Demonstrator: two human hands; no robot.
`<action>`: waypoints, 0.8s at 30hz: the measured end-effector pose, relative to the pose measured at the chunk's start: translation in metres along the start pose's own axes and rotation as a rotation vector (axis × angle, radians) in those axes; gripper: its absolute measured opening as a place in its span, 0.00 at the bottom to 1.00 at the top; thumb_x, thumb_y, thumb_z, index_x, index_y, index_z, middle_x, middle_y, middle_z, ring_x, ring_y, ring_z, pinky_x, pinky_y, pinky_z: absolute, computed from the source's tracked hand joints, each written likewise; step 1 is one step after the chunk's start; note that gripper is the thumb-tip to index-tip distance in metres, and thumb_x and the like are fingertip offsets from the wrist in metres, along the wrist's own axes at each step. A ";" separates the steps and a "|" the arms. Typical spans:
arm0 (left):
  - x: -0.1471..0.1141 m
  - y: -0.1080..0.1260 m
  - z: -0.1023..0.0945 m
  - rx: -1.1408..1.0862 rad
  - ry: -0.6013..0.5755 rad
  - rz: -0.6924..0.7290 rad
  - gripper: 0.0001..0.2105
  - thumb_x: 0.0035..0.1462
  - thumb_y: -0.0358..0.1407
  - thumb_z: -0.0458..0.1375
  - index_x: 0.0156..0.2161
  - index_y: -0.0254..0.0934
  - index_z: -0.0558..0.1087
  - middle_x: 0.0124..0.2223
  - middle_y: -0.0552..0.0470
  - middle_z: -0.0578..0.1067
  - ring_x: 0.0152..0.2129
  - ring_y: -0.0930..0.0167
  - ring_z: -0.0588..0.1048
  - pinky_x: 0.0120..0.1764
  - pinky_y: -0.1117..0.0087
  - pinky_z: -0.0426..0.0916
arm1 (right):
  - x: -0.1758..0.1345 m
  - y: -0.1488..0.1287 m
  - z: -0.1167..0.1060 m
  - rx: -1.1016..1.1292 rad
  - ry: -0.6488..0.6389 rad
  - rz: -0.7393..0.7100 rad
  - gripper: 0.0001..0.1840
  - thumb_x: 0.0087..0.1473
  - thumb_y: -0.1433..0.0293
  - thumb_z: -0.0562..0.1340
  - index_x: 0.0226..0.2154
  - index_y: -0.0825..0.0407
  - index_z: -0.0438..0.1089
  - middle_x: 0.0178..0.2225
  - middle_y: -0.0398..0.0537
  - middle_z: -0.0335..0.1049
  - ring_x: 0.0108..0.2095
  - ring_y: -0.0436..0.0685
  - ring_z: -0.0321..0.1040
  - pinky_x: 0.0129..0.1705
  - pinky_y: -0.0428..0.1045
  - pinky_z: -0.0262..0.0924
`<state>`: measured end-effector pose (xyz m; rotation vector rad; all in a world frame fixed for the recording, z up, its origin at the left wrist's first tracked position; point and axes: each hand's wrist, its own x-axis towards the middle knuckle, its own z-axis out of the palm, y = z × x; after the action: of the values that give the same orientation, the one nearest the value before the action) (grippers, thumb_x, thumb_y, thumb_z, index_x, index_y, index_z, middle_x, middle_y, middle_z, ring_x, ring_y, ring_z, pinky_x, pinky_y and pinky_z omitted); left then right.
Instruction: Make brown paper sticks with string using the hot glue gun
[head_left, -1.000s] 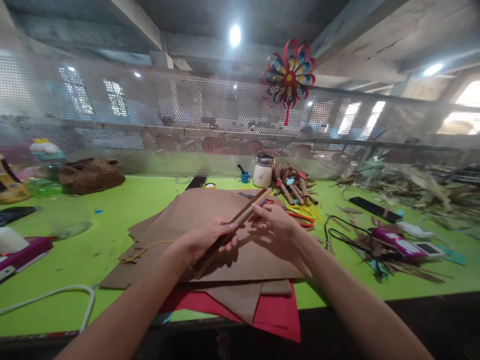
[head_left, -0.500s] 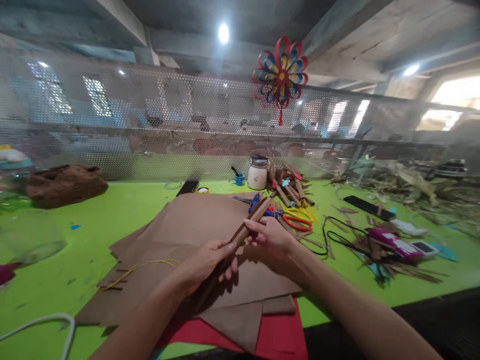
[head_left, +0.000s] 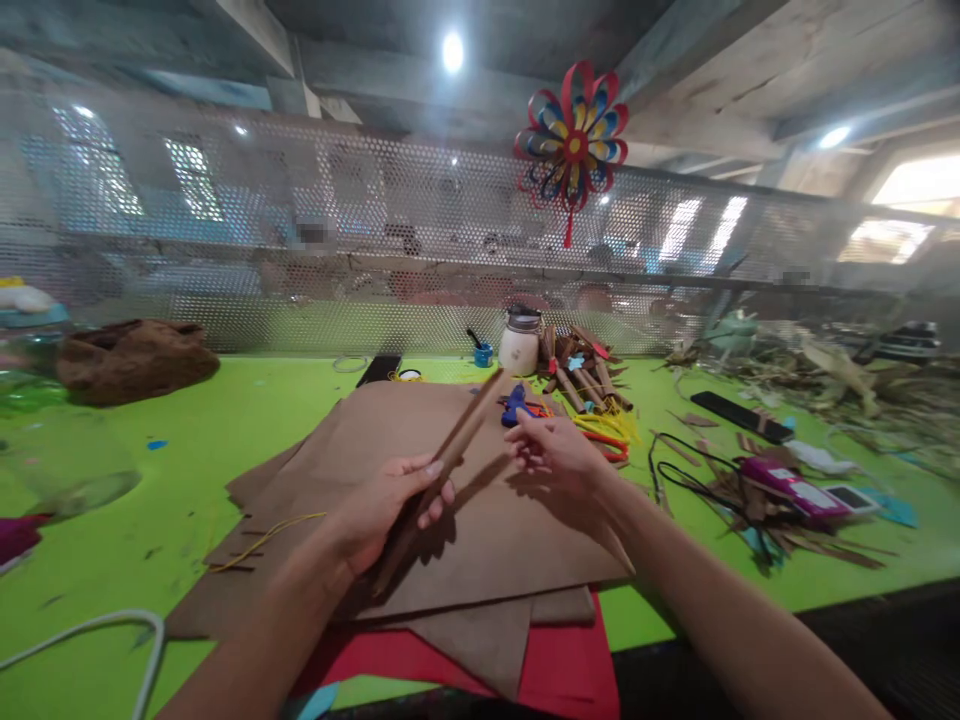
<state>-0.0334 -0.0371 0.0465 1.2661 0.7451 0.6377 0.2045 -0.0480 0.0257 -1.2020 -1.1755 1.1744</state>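
Observation:
A brown paper roll (head_left: 469, 425), long and narrow, slants up and away over the stacked sheets. My left hand (head_left: 401, 505) is closed around its lower half, thumb on top. To the right, apart from the roll, my right hand (head_left: 555, 450) hovers with loosely curled fingers and nothing visible between them. Its fingertips are right by a blue-handled tool (head_left: 516, 405) that lies on the brown paper sheets (head_left: 525, 550); whether they touch it is unclear. Orange scissor handles (head_left: 606, 445) show just beyond that hand, partly covered by yellow string (head_left: 607, 428).
Several finished paper rolls (head_left: 577, 385) are heaped beside a white jar (head_left: 519, 345) at the back. Right of them lie a black phone (head_left: 741, 416), a black cable (head_left: 690, 470) and a magenta device (head_left: 791, 490) among paper scraps. Red paper (head_left: 570, 660) sticks out under the sheets.
My right hand has let go of the paper roll and moved slightly right, to the blue-handled tool. My left hand keeps the roll and has shifted a little left with it.

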 end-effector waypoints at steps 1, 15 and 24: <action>0.001 0.002 -0.004 -0.030 0.060 0.032 0.10 0.52 0.38 0.59 0.35 0.30 0.72 0.27 0.52 0.71 0.18 0.80 0.64 0.20 0.79 0.57 | 0.006 -0.003 -0.009 -0.150 0.074 -0.036 0.29 0.49 0.46 0.58 0.28 0.57 0.71 0.22 0.49 0.70 0.20 0.49 0.65 0.23 0.46 0.59; 0.003 -0.004 -0.009 -0.167 0.151 0.135 0.10 0.52 0.36 0.57 0.36 0.29 0.70 0.26 0.51 0.70 0.19 0.79 0.63 0.20 0.79 0.53 | 0.054 0.025 -0.040 -1.341 0.256 -0.204 0.28 0.41 0.77 0.59 0.49 0.61 0.66 0.49 0.64 0.65 0.51 0.68 0.56 0.52 0.56 0.48; 0.003 -0.008 -0.007 -0.136 0.113 0.114 0.11 0.51 0.39 0.57 0.31 0.30 0.69 0.26 0.50 0.70 0.18 0.79 0.61 0.20 0.77 0.52 | 0.061 0.029 -0.043 -1.544 0.395 -0.185 0.22 0.48 0.71 0.55 0.46 0.59 0.69 0.42 0.62 0.67 0.45 0.65 0.62 0.46 0.54 0.53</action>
<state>-0.0371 -0.0319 0.0369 1.1604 0.7136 0.8444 0.2493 0.0114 -0.0028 -2.1745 -1.8164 -0.3766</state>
